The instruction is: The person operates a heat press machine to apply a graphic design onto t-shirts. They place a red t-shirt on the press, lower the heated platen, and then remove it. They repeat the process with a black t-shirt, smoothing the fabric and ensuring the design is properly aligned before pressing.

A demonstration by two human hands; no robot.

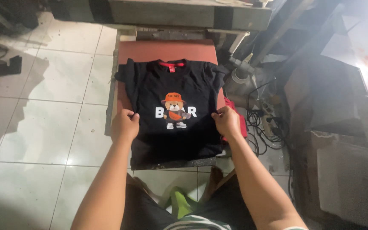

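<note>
We see a black T-shirt (173, 115) lying flat, front side up, on the reddish-brown pad (167, 50) of a press bench. Its red-lined collar points away from us, and a printed bear figure with white letters sits at mid-chest. The lower hem hangs over the pad's near edge.

The left hand (125, 125) rests on the shirt's left edge, grip clenched on the fabric at print height. The right hand (226, 121) mirrors it on the right edge, fingers pinching the cloth.

A red cloth (238, 120) lies just beside the right hand. Black cables (258, 125) and a power strip (271, 114) lie on the white tiled floor (43, 123) to the right.
</note>
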